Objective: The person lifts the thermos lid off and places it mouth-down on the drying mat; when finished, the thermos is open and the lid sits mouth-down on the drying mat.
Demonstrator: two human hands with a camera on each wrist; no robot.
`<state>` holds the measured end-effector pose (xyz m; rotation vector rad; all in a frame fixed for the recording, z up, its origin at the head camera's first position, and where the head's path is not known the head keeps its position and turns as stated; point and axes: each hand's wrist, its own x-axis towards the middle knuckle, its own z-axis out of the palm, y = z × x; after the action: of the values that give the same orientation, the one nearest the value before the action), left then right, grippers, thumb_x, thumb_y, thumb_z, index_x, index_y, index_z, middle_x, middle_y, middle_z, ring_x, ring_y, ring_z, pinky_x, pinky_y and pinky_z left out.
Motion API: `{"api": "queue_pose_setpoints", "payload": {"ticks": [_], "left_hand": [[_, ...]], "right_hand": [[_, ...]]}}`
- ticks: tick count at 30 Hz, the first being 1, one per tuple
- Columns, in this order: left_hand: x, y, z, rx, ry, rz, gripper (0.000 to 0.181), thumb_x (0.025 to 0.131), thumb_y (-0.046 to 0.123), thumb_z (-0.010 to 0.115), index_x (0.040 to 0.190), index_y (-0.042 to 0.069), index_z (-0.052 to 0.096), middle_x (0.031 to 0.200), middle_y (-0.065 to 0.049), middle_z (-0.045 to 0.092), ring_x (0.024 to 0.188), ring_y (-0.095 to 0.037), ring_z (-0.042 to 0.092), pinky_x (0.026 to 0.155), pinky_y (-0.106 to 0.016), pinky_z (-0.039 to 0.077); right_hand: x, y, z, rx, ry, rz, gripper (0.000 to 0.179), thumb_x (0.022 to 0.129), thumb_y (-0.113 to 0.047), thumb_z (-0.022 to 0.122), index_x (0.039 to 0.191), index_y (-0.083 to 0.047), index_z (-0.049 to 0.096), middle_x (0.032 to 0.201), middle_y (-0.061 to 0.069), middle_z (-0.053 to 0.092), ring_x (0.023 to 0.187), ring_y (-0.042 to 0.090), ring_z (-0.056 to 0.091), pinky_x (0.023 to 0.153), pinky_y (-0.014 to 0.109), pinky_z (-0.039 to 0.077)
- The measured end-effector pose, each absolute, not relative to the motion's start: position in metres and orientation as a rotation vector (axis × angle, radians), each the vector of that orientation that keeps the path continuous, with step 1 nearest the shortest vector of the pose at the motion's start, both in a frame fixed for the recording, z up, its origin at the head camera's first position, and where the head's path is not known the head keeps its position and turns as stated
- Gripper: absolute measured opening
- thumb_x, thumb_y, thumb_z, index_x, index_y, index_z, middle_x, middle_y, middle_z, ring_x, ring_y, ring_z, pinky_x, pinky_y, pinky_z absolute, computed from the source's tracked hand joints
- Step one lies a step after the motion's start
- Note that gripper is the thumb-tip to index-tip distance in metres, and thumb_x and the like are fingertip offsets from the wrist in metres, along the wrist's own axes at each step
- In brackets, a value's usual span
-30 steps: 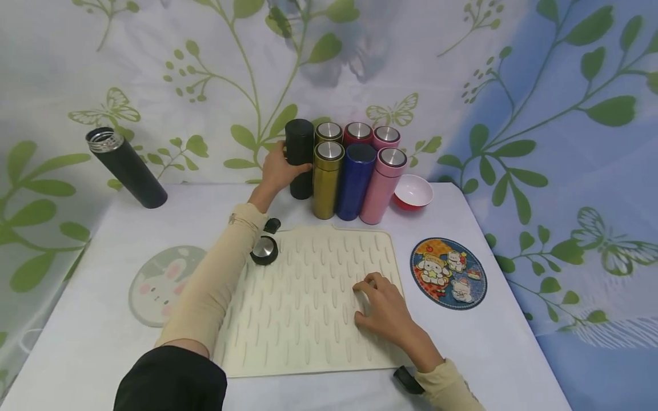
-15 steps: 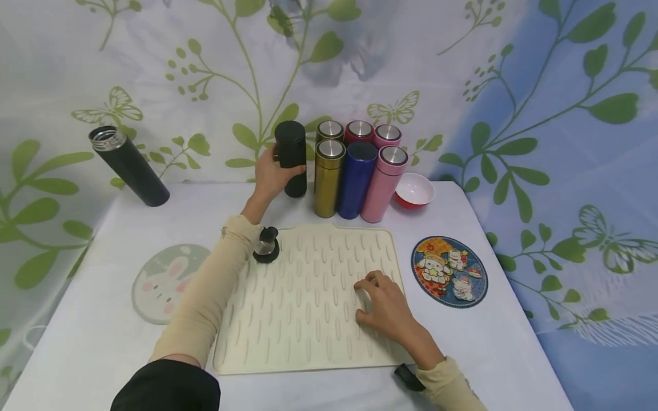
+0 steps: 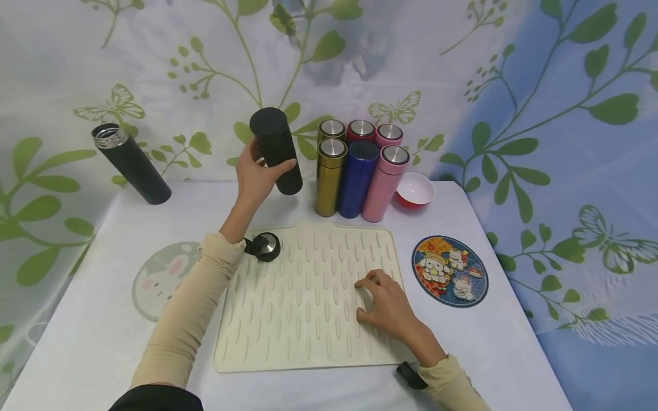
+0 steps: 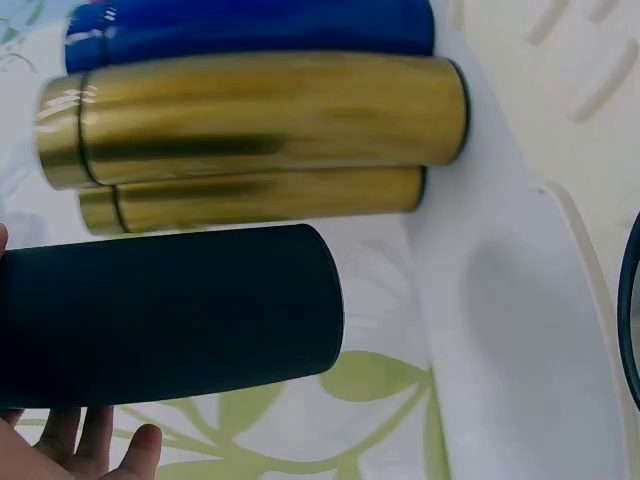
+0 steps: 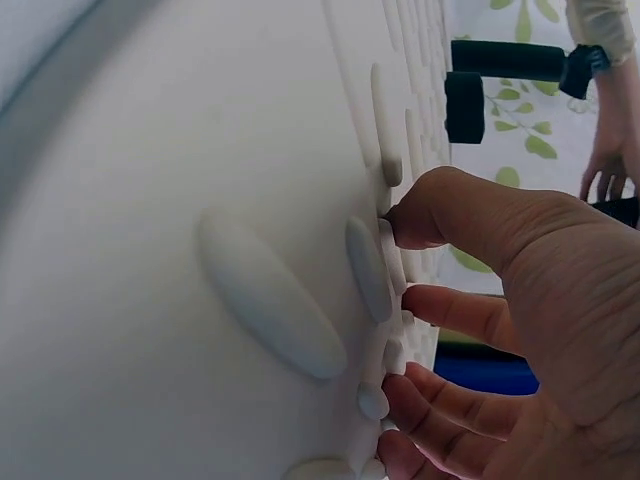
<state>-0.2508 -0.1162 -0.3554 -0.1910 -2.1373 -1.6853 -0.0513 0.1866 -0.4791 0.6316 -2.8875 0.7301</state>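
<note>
My left hand (image 3: 257, 180) grips a black thermos bottle (image 3: 277, 149) around its side, thumb across the front. The bottle leans, top to the left, and in the left wrist view its base (image 4: 325, 300) hangs beside the gold bottles. My right hand (image 3: 382, 302) rests with bent fingers on the ribbed cream mat (image 3: 303, 337); its fingertips (image 5: 425, 300) touch the mat and nothing is held. A black lid with a steel top (image 3: 268, 246) lies on the mat's far left corner, close to my left wrist.
Right of the held bottle stand several bottles: gold (image 3: 329, 182), blue (image 3: 357, 182), pink (image 3: 380, 185), with more behind. A red-and-white bowl (image 3: 415, 188) is beside them. An uncapped black bottle (image 3: 132, 165) stands at far left. Round mats lie left (image 3: 154, 285) and right (image 3: 449, 271).
My left hand has moved the black thermos bottle left, away from the gold bottles, and tilted it. My right hand has stayed on the mat.
</note>
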Motion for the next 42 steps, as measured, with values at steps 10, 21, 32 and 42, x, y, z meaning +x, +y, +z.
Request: {"api": "queue_pose_setpoints", "payload": {"ticks": [10, 21, 32, 42], "left_hand": [[-0.209, -0.116, -0.344, -0.266, -2.030, -1.753, 0.063, 0.077, 0.014, 0.085, 0.133, 0.009, 0.056, 0.118, -0.009, 0.059, 0.102, -0.024, 0.062, 0.084, -0.034, 0.051], [-0.152, -0.119, -0.343, -0.400, -2.038, -1.650, 0.064, 0.073, 0.000, 0.085, 0.131, 0.001, 0.058, 0.120, -0.012, 0.062, 0.102, -0.015, 0.059, 0.086, -0.029, 0.045], [-0.120, -0.124, -0.344, -0.483, -2.015, -1.589, 0.073, 0.067, -0.008, 0.087, 0.134, 0.000, 0.059, 0.126, -0.014, 0.064, 0.110, -0.020, 0.057, 0.092, -0.029, 0.043], [-0.104, -0.129, -0.371, -0.667, -2.038, -1.313, 0.078, 0.059, 0.001, 0.094, 0.131, 0.002, 0.063, 0.124, -0.014, 0.065, 0.112, -0.029, 0.059, 0.096, -0.038, 0.042]], "right_hand": [[-0.050, 0.190, -0.479, 0.627, -2.879, 0.686, 0.045, 0.066, -0.021, 0.084, 0.108, -0.012, 0.073, 0.107, 0.006, 0.055, 0.090, 0.022, 0.054, 0.075, 0.041, 0.045], [-0.051, 0.191, -0.470, 0.660, -2.960, 0.681, 0.044, 0.071, -0.020, 0.087, 0.113, -0.012, 0.072, 0.112, 0.006, 0.056, 0.096, 0.023, 0.058, 0.078, 0.042, 0.049], [-0.054, 0.190, -0.453, 0.730, -3.025, 0.725, 0.038, 0.080, -0.021, 0.083, 0.113, -0.006, 0.071, 0.107, 0.007, 0.064, 0.088, 0.020, 0.062, 0.076, 0.038, 0.052], [-0.060, 0.190, -0.407, 0.675, -2.940, 1.046, 0.040, 0.088, -0.025, 0.078, 0.123, -0.009, 0.068, 0.115, 0.005, 0.069, 0.086, 0.015, 0.066, 0.070, 0.036, 0.056]]}}
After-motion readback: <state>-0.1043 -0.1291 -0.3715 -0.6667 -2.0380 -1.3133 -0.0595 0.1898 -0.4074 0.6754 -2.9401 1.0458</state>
